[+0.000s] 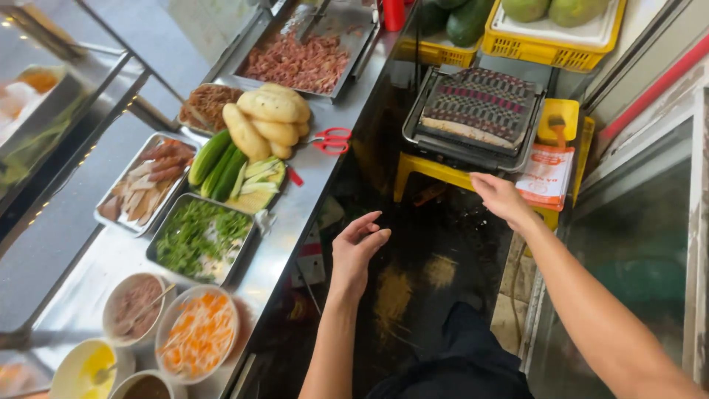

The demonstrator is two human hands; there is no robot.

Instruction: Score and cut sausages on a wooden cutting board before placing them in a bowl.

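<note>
My left hand (356, 246) hovers with fingers apart beside the edge of a steel counter (310, 177), holding nothing. My right hand (501, 196) is stretched forward, empty and fingers spread, just in front of a grill tray (473, 111) that carries a patterned cloth and sits on a yellow stool (421, 171). On the counter lie several bread rolls (266, 118), whole and sliced cucumbers (229, 174), red scissors (330, 140) and a tray of chopped green herbs (201, 236).
Further along the counter stand trays of shredded meat (299, 63) and sliced sausage (144, 188), bowls of pickled carrot (199, 332), pâté (134, 304) and yellow sauce (88, 366). Yellow crates (554, 37) with green fruit sit at the back. An orange packet (545, 177) lies right of the grill.
</note>
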